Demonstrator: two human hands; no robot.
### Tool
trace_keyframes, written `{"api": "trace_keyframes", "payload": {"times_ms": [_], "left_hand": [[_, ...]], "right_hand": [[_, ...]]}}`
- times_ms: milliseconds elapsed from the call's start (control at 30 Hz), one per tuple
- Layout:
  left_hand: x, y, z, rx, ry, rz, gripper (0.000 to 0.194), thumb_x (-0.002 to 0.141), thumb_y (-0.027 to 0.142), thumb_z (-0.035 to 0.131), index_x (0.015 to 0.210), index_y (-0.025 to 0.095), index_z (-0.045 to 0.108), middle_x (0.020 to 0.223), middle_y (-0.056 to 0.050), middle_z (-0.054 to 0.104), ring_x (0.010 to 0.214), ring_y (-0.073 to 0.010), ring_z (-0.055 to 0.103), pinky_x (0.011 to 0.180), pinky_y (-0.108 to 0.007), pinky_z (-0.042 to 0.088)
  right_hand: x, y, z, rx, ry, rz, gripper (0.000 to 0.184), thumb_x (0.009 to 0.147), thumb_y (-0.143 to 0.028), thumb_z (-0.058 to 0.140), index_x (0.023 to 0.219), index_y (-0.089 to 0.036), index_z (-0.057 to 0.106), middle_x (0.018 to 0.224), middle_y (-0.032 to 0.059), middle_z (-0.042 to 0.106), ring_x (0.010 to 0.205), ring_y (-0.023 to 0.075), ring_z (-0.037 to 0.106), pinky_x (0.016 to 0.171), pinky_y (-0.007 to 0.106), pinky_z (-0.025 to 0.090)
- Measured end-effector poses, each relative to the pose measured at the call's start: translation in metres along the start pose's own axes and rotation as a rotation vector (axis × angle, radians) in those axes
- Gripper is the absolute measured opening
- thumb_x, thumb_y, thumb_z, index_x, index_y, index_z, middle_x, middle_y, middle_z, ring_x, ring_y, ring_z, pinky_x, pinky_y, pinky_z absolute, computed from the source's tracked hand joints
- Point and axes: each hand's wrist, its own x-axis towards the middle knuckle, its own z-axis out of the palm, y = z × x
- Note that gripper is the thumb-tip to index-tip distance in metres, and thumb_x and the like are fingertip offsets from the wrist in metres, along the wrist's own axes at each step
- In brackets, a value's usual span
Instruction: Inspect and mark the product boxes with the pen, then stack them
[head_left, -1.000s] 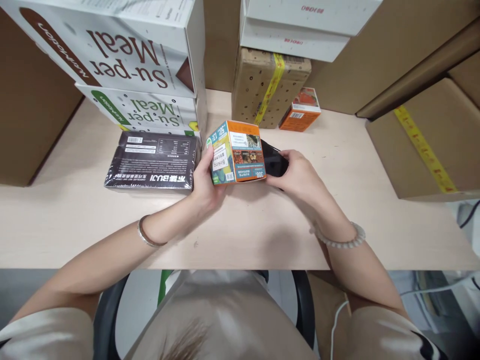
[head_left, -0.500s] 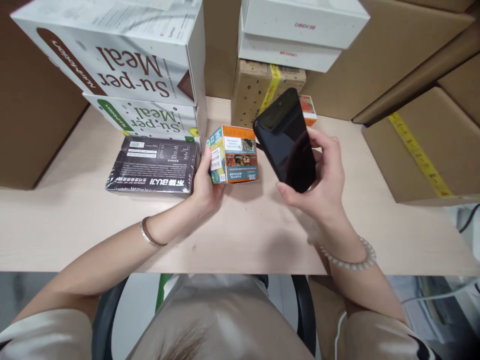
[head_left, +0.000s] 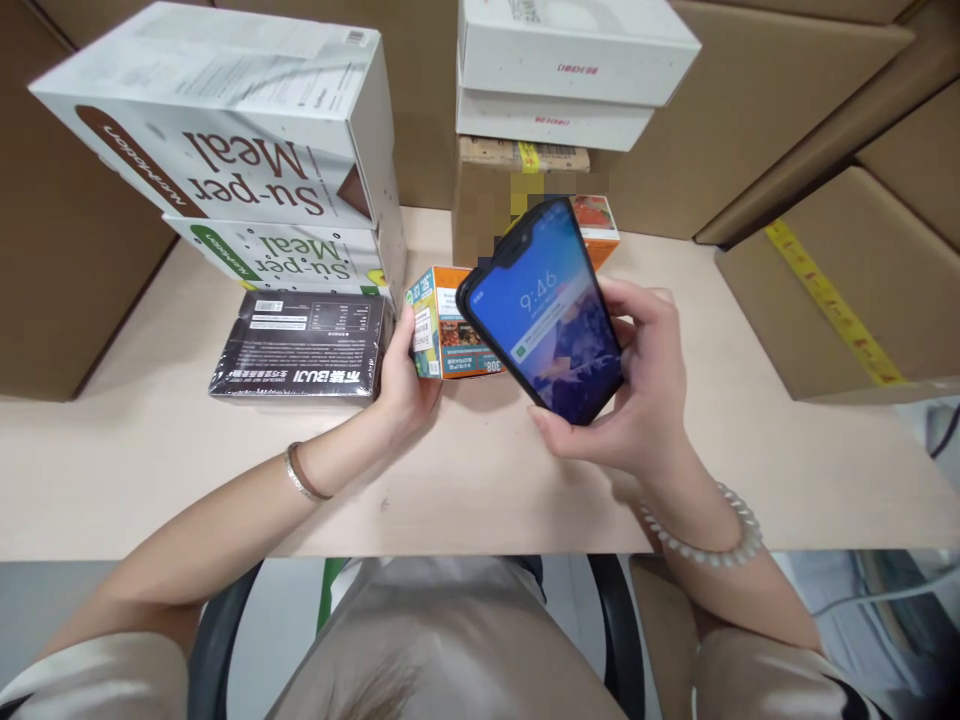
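Phone [head_left: 551,325], just right of centre, was gripped by right hand [head_left: 651,385]; judged rigid, slick, fragile, best held by side edges. Box [head_left: 459,335], centre, was clasped by left hand [head_left: 403,378]; likely light, crushable.

Lit phone [head_left: 547,320], small orange box [head_left: 459,337]
The phone tilts in the right grip [head_left: 646,375], blue screen reading 9:46, partly covering the printed orange box in the left grip [head_left: 406,385].
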Motion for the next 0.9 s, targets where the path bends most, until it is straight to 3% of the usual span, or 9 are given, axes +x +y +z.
{"api": "trace_keyframes", "payload": {"times_ms": [200,533,633,767,900], "left_hand": [[0.000,0.000,-0.001,0.008,-0.015,0.010,0.037,0.103,0.053,0.063,0.108,0.020,0.079,0.120,-0.007,0.086,0.135,-0.0315,0.074,0.120,-0.043,0.058],[-0.002,0.002,0.000,0.009,-0.017,0.011,0.026,0.097,0.045,0.069,0.104,0.021,0.077,0.120,-0.007,0.086,0.138,-0.0326,0.073,0.124,-0.044,0.055],[-0.003,0.003,0.002,0.001,-0.007,0.004,0.025,0.100,0.043,0.066,0.105,0.021,0.077,0.113,-0.006,0.087,0.135,-0.0312,0.074,0.122,-0.042,0.057],[-0.005,0.004,0.004,0.000,0.006,-0.008,0.029,0.106,0.042,0.058,0.103,0.021,0.078,0.106,-0.005,0.087,0.133,-0.0305,0.075,0.119,-0.040,0.058],[-0.006,0.006,0.004,0.002,0.006,-0.029,0.037,0.108,0.049,0.056,0.108,0.021,0.079,0.117,-0.008,0.086,0.139,-0.0323,0.071,0.124,-0.044,0.054]], "right_hand": [[0.001,-0.002,0.000,0.066,0.020,-0.065,0.077,0.073,-0.043,0.076,0.145,-0.036,0.049,0.139,0.0099,0.062,0.131,0.0381,0.063,0.101,0.061,0.062],[-0.003,0.003,0.000,-0.038,-0.007,0.034,0.089,0.070,-0.056,0.080,0.151,-0.039,0.047,0.141,0.0119,0.061,0.135,0.0443,0.061,0.095,0.065,0.064],[-0.003,0.005,-0.001,-0.023,0.010,0.007,0.087,0.071,-0.059,0.078,0.150,-0.037,0.047,0.140,0.0120,0.062,0.136,0.0433,0.061,0.097,0.062,0.063],[-0.001,0.007,0.000,0.022,0.079,-0.084,0.079,0.072,-0.051,0.077,0.145,-0.036,0.050,0.137,0.0095,0.063,0.129,0.0386,0.065,0.099,0.058,0.061],[0.000,0.009,0.002,0.039,0.072,-0.053,0.076,0.072,-0.047,0.076,0.143,-0.034,0.051,0.137,0.0110,0.063,0.127,0.0387,0.065,0.098,0.059,0.061]]}}
